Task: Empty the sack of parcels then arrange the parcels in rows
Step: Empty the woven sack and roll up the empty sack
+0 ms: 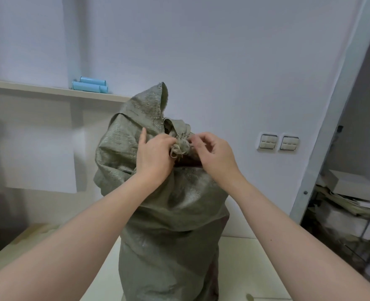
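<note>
Pale table (255,268): both hands pinch sack (169,213) knot (179,144).

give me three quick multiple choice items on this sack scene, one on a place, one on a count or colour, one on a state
1. Where do the blue tubes lie?
A. on the shelf left of the sack
B. on the floor
C. inside the sack

2. How many wall switch plates are right of the sack?
A. one
B. two
C. four

3. What state is the sack in?
A. emptied flat
B. upright, mouth knotted
C. tipped over, parcels out

Answers:
1 A, they rest on the shelf.
2 B, two plates sit side by side.
3 B, the left hand and right hand are at the knot.
</note>
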`<state>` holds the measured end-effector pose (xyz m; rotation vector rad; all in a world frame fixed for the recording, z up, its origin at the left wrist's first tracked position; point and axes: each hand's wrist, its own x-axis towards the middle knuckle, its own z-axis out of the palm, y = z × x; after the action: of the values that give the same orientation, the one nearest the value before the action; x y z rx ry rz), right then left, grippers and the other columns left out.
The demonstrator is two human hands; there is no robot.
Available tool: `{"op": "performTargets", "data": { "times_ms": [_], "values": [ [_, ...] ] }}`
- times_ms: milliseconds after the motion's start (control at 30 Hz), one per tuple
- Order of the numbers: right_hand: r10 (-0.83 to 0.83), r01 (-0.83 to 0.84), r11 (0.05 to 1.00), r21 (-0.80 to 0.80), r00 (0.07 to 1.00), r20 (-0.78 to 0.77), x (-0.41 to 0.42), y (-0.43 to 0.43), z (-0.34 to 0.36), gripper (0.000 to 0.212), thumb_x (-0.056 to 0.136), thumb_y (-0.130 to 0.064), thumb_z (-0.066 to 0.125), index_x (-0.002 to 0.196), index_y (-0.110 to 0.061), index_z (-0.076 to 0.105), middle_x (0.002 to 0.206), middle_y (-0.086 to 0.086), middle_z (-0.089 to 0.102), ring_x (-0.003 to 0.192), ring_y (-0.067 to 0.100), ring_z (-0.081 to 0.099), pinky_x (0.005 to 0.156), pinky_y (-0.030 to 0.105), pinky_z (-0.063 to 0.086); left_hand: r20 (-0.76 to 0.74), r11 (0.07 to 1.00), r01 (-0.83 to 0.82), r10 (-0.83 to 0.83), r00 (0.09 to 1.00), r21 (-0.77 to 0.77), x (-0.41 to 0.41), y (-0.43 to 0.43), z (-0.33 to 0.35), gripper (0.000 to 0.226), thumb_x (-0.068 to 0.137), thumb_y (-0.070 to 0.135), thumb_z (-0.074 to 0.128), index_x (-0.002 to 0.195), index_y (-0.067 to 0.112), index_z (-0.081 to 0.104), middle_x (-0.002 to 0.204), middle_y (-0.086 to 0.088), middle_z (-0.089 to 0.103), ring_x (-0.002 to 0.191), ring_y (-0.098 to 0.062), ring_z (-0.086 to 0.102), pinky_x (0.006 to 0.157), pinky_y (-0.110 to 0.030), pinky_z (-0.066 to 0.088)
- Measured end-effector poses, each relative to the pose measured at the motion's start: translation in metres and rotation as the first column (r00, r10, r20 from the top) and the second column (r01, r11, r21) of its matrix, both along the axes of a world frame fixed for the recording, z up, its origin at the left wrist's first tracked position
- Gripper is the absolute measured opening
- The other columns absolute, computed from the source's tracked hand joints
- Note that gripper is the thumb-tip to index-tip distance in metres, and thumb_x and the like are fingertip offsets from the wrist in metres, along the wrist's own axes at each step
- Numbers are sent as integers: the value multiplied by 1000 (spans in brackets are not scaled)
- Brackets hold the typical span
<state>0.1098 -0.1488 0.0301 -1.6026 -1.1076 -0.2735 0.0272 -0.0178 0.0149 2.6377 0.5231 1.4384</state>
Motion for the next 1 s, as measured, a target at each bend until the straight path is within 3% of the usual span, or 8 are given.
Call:
{"op": "performTargets", "data": {
  "times_ms": [100,300,433,567,667,733,900,1000],
  "values": [
    [-245,245,970,-13,970,-1,19,-2,-6,24,96,-38,53,106,-21,68,102,-7,69,96,8,63,89,33,51,21,990,-133,132,991,44,-5,5,3,24,77,15,78,100,20,74,134,-7,46,127,-30,34,110,-49,24],
    [-437,415,873,-257,899,-33,58,0,-34,58,94,-42,53,145,-19,39,149,1,38,141,23,24,111,36,25,-132,938,-343,345,929,42,-7,26,10,24,83,44,67,107,38,67,161,-21,-13,144,-46,-21,111,-63,-20],
    [-261,169,939,-299,916,-304,62,7,-52,74,90,-54,53,151,-21,27,150,-2,41,137,21,39,113,44,35,-374,919,-392,379,847,42,-7,49,5,51,92,42,55,140,35,43,162,-16,11,150,-36,-1,114,-65,-12],
    [-255,168,938,-302,928,-273,60,21,-60,63,86,-58,51,139,-24,45,139,-2,51,128,20,48,108,44,41,-191,942,-328,310,931,-70,-18,64,2,48,90,8,59,136,18,49,144,-14,50,142,-32,34,121,-48,11],
    [-367,272,904,-330,890,-272,60,32,-60,77,90,-60,48,150,-17,29,151,7,35,141,30,28,114,45,29,-30,945,-291,289,957,-148,-25,74,-2,43,85,-7,57,124,12,57,101,-13,66,101,-34,56,93,-45,42],
    [-310,215,946,-242,818,-485,61,37,-61,82,92,-59,47,153,-12,18,156,8,28,142,28,30,114,42,31,46,950,-233,247,968,-208,-28,79,-7,39,85,-7,58,118,12,59,94,-11,63,90,-29,52,75,-37,38],
    [-288,247,954,-172,577,-765,61,52,-64,67,92,-53,53,125,5,49,114,12,62,99,29,62,81,37,55,114,950,-107,146,983,-293,-31,77,-15,39,85,-5,56,117,17,57,114,-9,65,121,-34,49,95,-49,45],
    [-318,298,937,-182,514,-796,60,54,-61,60,93,-47,57,110,11,51,103,11,62,85,27,61,62,31,50,162,954,-52,104,981,-294,-36,77,-18,22,90,6,60,105,21,59,104,-2,65,109,-28,52,78,-38,43]
  ]
}}
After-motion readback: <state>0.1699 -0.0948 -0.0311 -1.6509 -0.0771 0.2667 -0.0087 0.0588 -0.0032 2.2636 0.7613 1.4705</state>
